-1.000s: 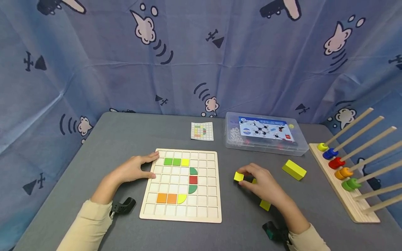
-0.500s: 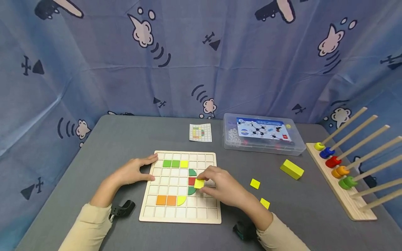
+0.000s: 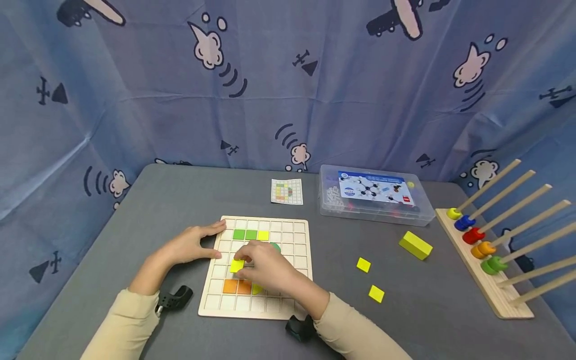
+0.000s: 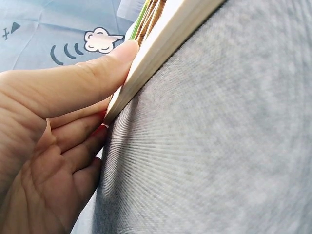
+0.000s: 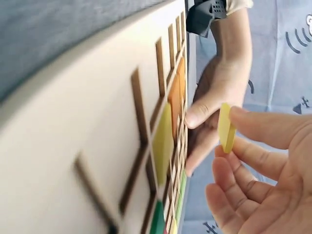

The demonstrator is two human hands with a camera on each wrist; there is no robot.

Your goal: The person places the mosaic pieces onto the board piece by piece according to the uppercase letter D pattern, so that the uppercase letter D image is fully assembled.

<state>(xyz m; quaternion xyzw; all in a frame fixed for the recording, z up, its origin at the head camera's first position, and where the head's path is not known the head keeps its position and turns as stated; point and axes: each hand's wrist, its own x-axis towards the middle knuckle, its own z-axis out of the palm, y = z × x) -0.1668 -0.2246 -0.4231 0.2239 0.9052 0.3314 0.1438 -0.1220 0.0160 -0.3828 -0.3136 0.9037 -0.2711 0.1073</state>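
My right hand (image 3: 272, 267) pinches a yellow square tile (image 3: 236, 266) between thumb and fingers. It holds the tile over the left part of a wooden grid board (image 3: 252, 305); in the right wrist view the tile (image 5: 225, 129) is apart from the board. With thumb and fingers spread, my left hand (image 3: 191, 245) touches the board's left edge. Along an upper row sit green tiles (image 3: 245, 234) and a yellow one (image 3: 263, 235). Orange tiles (image 3: 236, 286) and a partly covered yellow quarter-round tile (image 5: 162, 146) sit lower down. The right hand hides most of the red and dark green pieces.
Two loose yellow tiles (image 3: 376, 294) and a yellow block (image 3: 415, 245) lie right of the board. Behind it are a small printed grid card (image 3: 287, 195) and a clear plastic box (image 3: 375, 212). A peg rack with coloured rings (image 3: 494, 265) stands at the far right.
My right hand has picked up the yellow tile from the table right of the board and carried it leftward across the board. The left hand has stayed at the board's edge.
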